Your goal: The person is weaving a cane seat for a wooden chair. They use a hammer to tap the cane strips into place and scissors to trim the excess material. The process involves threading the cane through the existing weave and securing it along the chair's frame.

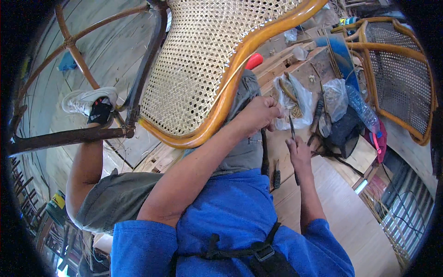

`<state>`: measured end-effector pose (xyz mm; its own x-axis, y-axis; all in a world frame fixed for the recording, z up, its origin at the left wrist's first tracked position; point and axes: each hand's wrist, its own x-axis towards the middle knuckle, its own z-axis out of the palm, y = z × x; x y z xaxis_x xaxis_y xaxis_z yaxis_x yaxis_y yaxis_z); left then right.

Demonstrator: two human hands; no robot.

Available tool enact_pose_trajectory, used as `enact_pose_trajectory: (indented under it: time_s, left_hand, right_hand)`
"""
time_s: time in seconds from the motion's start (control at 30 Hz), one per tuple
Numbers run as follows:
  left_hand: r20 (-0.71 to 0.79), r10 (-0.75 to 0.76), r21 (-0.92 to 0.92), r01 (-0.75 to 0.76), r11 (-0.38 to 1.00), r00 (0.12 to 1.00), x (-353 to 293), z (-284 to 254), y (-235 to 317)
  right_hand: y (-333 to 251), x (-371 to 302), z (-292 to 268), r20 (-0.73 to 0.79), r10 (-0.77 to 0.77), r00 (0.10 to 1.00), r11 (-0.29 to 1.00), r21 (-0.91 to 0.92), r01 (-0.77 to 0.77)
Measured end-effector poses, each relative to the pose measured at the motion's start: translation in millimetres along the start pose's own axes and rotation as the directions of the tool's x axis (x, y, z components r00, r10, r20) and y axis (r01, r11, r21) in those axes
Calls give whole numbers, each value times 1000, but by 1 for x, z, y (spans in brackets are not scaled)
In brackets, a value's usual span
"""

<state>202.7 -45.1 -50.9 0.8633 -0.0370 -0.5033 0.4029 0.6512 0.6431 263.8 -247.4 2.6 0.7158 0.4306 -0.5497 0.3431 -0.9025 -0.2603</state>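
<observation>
And look along the right edge of the wooden bench point(341, 203): a clear plastic bottle point(362, 108) lies slantwise, a dark cloth point(344, 131) bunched beside it, a maroon cloth point(380, 147) just past that! Beyond the edge, a second cane-woven chair point(399, 74) in its curved orange-brown frame, a green tin point(348, 21) near its far left corner! Across the plank floor point(46, 161), far left, a crumpled blue bag point(68, 61)

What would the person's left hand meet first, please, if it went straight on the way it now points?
The left hand would probably meet the nearest whitish plastic bag first, though depth is unclear and it might pass above the bag instead.
</observation>
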Motion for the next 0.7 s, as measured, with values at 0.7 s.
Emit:
enact_pose_trajectory:
  time_s: [0.7]
  left_hand:
    - [-69, 167, 175, -153, 973, 984, -16, 12, 10]
  right_hand:
    - [-63, 47, -8, -114, -1, 994, 385, 917, 105]
